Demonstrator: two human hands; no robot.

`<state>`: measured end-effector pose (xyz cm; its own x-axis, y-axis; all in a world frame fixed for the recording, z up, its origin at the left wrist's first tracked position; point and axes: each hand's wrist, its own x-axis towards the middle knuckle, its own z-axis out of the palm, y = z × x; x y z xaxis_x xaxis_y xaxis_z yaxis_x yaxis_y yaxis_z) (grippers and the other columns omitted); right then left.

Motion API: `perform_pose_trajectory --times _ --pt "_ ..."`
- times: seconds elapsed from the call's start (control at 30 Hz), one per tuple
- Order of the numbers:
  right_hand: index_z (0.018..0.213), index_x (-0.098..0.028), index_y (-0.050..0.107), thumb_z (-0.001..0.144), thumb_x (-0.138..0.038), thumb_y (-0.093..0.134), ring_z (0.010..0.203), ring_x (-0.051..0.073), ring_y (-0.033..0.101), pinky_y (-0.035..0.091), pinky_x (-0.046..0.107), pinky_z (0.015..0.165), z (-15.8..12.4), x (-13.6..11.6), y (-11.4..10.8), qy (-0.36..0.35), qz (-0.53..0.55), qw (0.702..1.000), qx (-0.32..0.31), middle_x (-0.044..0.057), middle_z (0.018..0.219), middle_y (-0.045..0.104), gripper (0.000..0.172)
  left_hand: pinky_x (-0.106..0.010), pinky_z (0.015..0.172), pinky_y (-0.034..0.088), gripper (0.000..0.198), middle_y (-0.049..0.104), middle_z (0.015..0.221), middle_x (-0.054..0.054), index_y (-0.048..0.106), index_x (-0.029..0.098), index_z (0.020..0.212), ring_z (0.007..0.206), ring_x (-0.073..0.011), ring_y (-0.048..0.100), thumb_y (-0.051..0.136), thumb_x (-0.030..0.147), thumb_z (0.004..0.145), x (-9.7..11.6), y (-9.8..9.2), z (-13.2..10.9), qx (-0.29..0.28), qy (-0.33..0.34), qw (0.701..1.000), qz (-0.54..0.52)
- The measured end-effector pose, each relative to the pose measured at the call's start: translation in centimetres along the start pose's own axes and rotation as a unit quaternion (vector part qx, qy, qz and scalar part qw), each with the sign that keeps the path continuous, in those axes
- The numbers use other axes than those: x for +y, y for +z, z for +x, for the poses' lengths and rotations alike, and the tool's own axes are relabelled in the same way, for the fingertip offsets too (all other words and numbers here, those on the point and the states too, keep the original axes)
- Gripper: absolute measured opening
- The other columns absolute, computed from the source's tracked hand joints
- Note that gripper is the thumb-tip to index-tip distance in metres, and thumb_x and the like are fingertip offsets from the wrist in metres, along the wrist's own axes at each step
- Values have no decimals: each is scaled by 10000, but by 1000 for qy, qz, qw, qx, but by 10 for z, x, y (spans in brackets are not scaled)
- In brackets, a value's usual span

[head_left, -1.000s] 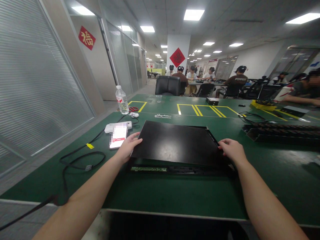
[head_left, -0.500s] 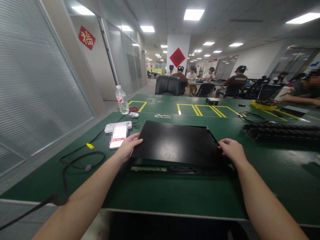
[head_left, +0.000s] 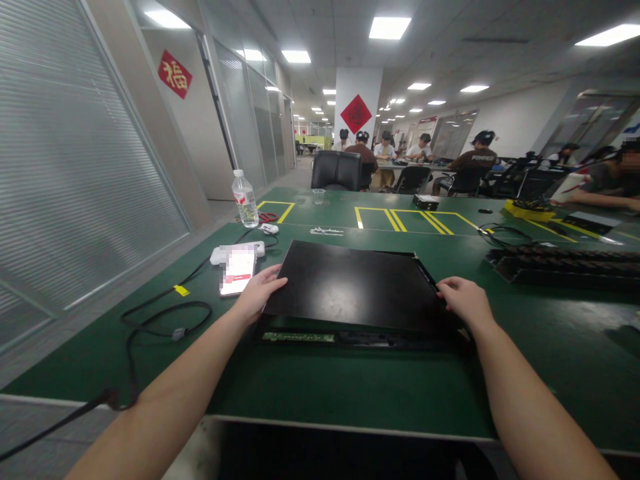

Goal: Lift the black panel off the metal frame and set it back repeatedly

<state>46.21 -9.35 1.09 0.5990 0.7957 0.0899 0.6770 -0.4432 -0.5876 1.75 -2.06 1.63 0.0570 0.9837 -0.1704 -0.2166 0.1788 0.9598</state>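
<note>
A flat black display panel (head_left: pixel 345 283) sits tilted in a black frame (head_left: pixel 380 340) on the green table. Its near edge is lifted off the frame, baring a thin green circuit board (head_left: pixel 299 338) along the front. My left hand (head_left: pixel 259 295) is closed on the panel's left edge, thumb on top and fingers underneath, partly hidden. At the right side, my right hand (head_left: pixel 464 299) pinches at the edge where panel and frame meet; I cannot tell which of the two its fingertips grip.
Left of the panel are a lit phone (head_left: pixel 239 273), a white power strip (head_left: pixel 215 253), a looped black cable (head_left: pixel 165 307) and a water bottle (head_left: pixel 245 200). Calipers (head_left: pixel 327 232) lie behind it. Long black parts (head_left: pixel 565 267) are at right. People sit at tables beyond.
</note>
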Motion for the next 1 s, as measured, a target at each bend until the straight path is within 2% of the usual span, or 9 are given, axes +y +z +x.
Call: perform_pose_trajectory --times 0.2,0.4,0.57,1.0 --pt "900 -215 753 796 -343 577 523 167 639 472 293 581 3 5 3 0 -5 1000 -1 44 765 759 241 -334 873 599 513 797 1034 -105 647 134 1257 893 -224 769 744 56 760 0 0 1 -4 3 1000 3" --pt "893 -219 754 793 -351 573 532 165 641 477 292 585 5 6 3 1 -1 1000 -8 42 775 760 245 -303 792 609 484 799 992 -99 649 124 1246 777 -191 765 723 41 775 0 -1 2 -11 -6 1000 -6" --pt "879 -215 750 797 -344 570 519 158 635 477 288 592 3 4 2 -5 -5 1000 -7 40 764 757 236 -293 768 611 456 799 994 -101 660 123 1207 792 -195 766 727 37 764 0 -1 1 -13 -3 1000 -6" --pt "882 -213 747 810 -325 570 514 155 632 483 286 610 0 1 0 -7 -2 1000 -7 35 772 755 222 -347 836 610 482 792 993 -120 659 130 1173 864 -241 769 799 93 713 0 -3 3 -14 2 1000 19"
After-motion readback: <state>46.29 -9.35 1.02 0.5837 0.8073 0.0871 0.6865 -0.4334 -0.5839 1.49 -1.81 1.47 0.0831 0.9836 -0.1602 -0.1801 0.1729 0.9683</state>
